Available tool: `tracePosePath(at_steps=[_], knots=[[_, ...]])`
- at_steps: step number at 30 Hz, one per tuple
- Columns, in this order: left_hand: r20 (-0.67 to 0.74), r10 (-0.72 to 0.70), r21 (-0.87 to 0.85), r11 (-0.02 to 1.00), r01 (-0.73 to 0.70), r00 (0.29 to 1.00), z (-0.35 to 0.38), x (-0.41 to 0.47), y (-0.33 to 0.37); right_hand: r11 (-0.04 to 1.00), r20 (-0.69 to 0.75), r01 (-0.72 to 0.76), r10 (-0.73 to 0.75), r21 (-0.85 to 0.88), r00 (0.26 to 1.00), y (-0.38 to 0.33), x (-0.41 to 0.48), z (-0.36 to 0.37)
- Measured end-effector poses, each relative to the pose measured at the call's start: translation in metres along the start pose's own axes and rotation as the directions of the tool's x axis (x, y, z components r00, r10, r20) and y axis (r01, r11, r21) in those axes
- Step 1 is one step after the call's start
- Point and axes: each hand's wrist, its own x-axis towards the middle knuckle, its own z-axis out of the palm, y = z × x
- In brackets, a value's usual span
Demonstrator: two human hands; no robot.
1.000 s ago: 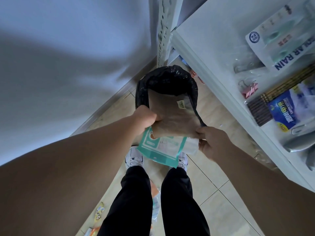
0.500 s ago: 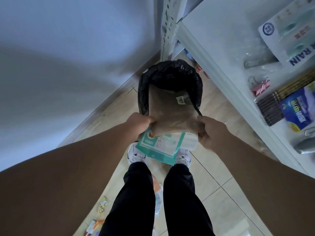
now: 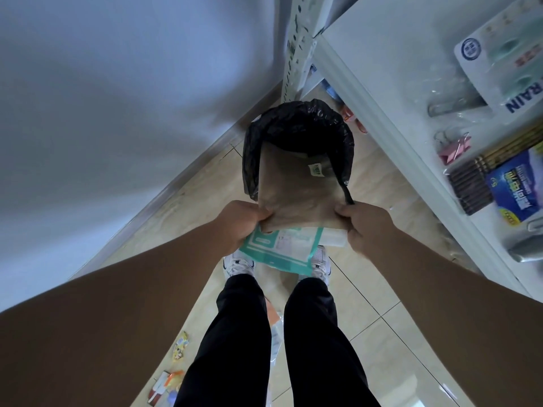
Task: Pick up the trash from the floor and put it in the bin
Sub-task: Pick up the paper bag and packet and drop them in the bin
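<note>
A bin lined with a black bag (image 3: 296, 124) stands on the tiled floor by the wall. I hold a flat brown paper bag (image 3: 296, 192) over its opening, the far end dipping past the rim. My left hand (image 3: 238, 224) pinches the near left corner and my right hand (image 3: 364, 227) pinches the near right corner. Under the brown bag, in the same grip, lies a teal-and-white plastic mailer (image 3: 282, 248). More trash lies on the floor behind my legs: small colourful wrappers (image 3: 180, 349), a red-and-white packet (image 3: 163, 386) and a clear plastic wrapper (image 3: 274, 333).
A white shelf unit (image 3: 382, 118) runs along the right, holding packets, binder clips (image 3: 454, 145), pencils and a blue pack. Its perforated metal post (image 3: 296, 45) stands just behind the bin. A plain wall closes off the left. My feet in white shoes stand close to the bin.
Both hands have pushed the brown bag and the mailer forward and down, so the bag's far end now reaches deeper into the bin. My right hand has shifted closer to the bag's corner.
</note>
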Motion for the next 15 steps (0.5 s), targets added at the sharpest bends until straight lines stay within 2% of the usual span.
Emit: tracePosePath(at_steps=[2,4,6,9,15], knots=[[-0.035,0.04,0.011,0.999,-0.039,0.999,0.001,0.004,0.0,1.0,-0.002,-0.005,0.005,0.027,1.0,-0.002,-0.001,0.001],[-0.049,0.066,-0.004,0.998,-0.067,0.997,0.003,0.008,0.002,0.997,-0.008,-0.072,0.073,0.025,0.997,-0.005,-0.003,0.0],[-0.056,0.077,-0.053,0.995,-0.08,0.995,0.004,0.012,0.006,0.99,0.021,-0.108,0.11,-0.09,0.994,-0.006,-0.002,-0.001],[-0.04,0.069,-0.109,0.991,-0.073,0.997,0.008,0.015,0.01,0.973,0.021,-0.073,0.079,-0.22,0.997,-0.006,0.007,-0.002],[-0.051,0.044,-0.112,0.992,-0.049,0.998,0.014,0.023,0.013,0.982,0.027,-0.091,0.096,-0.164,0.995,-0.018,0.021,0.002]])
